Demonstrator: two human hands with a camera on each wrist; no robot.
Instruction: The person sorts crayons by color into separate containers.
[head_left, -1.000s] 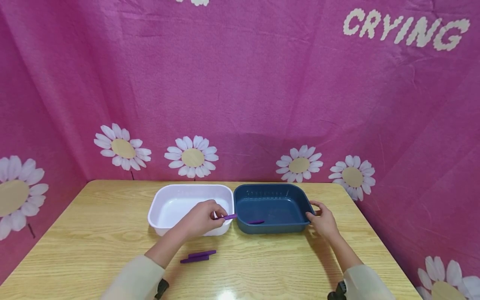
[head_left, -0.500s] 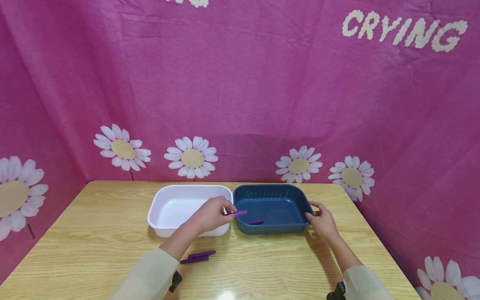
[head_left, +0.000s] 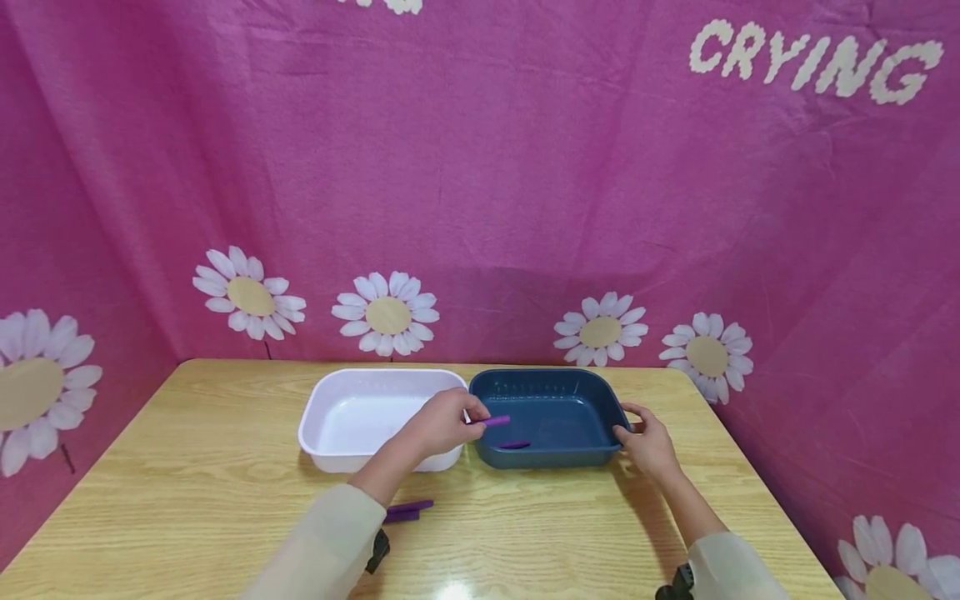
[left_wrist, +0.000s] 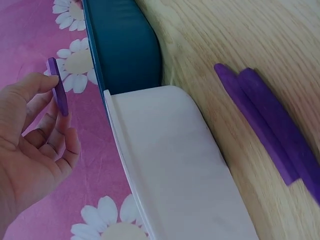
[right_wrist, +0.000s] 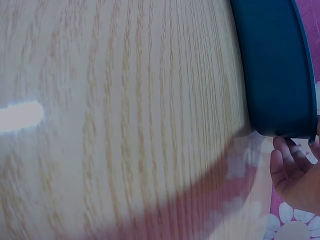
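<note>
Over the blue bin (head_left: 551,459), toward its left, left hand (head_left: 444,421) pinches purple stick (head_left: 498,421). Right hand (head_left: 651,446) grips that bin's right end; white bin (head_left: 337,463) adjoins left.

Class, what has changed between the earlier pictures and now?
The left hand carried its purple stick rightward, from the rim of the white tray to over the blue tray; nothing was let go. The right hand and both trays stayed put.

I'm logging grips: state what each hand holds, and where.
The left hand pinches a purple stick partway along its length; the right hand grips the blue tub by its right end.
</note>
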